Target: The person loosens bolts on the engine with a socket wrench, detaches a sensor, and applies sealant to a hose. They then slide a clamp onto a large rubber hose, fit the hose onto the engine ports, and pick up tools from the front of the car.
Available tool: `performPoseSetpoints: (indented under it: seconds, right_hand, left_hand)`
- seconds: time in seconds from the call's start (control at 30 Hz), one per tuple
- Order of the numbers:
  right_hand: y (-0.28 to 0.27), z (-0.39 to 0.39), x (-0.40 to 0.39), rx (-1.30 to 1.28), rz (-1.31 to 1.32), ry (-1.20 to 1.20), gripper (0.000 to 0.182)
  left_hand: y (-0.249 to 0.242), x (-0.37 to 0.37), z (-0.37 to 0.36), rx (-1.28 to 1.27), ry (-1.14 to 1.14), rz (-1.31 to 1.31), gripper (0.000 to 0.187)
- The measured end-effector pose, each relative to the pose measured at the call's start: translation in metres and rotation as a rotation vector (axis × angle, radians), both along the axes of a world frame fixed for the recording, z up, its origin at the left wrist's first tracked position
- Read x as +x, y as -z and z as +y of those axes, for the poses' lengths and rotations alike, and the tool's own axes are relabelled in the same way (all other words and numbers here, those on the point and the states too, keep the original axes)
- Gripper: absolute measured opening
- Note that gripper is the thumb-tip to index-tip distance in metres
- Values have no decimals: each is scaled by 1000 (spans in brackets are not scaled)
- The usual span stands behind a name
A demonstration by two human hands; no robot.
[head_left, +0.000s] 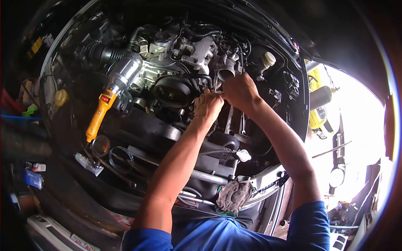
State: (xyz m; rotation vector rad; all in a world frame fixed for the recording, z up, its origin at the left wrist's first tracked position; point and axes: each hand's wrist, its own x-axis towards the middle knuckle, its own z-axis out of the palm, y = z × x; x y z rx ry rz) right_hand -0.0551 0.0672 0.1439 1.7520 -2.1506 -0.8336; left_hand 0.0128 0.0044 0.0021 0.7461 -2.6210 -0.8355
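Both of my hands work close together in the open engine bay, just below a round metal intake opening (226,74). My left hand (208,105) has its fingers curled in beside a black hose (202,77). My right hand (242,93), back upward, is closed right next to the left one, by the lower edge of the intake opening. Whatever the fingers grip between them is small and mostly hidden. Below my right hand, a wrench (243,123) lies among the engine parts. A black pulley (172,90) sits left of my hands.
An orange-handled work light (100,112) leans over the engine's left side. Along the front lie a tube (88,164), a clear ring (121,159), a long-handled tool (118,175) and a dirty rag (234,195). A white cap (243,155) rests near the front.
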Motion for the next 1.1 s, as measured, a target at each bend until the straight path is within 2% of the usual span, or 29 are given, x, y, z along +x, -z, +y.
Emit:
performPoseSetpoints:
  seconds: [0.13, 0.23, 0.37, 0.47, 0.57, 0.67, 0.77, 0.8, 0.9, 0.93, 1.1]
  right_hand:
    - [1, 10, -3, 1, -58, 32, 10]
    - [-12, 6, -7, 86, 19, -56, 33]
    - [-5, 9, -14, 88, -80, 36, 33]
    - [-7, 15, -12, -9, -68, -82, 12]
    - [-4, 14, -14, -6, -66, -61, 12]
    - [-4, 14, -16, -6, -93, -60, 14]
    - [-3, 14, -16, 1, -65, -58, 12]
    - [-2, 15, -15, 6, -44, -69, 12]
    - [-2, 15, -13, 32, 4, -105, 10]
    - [-4, 15, -12, 44, 9, -107, 10]
    - [-3, 16, -17, 3, -77, -63, 11]
  left_hand:
    - [-2, -2, 5, 50, -67, 11, 46]
    - [2, 1, 3, 0, -55, 35, 48]
    - [6, -1, 0, 7, -43, 8, 39]
    - [8, -4, -1, 6, -44, 19, 39]
    - [4, -4, -5, 52, 10, -20, 44]
    - [-2, -1, -2, 26, -27, -19, 40]
    - [19, -13, -4, -118, 24, 2, 33]
    - [18, -14, -5, -239, 35, 34, 23]
    - [14, -11, -10, -327, 150, 47, 17]
    - [11, -7, -11, -425, 155, 103, 12]
    - [28, -20, -14, -222, 94, 67, 17]
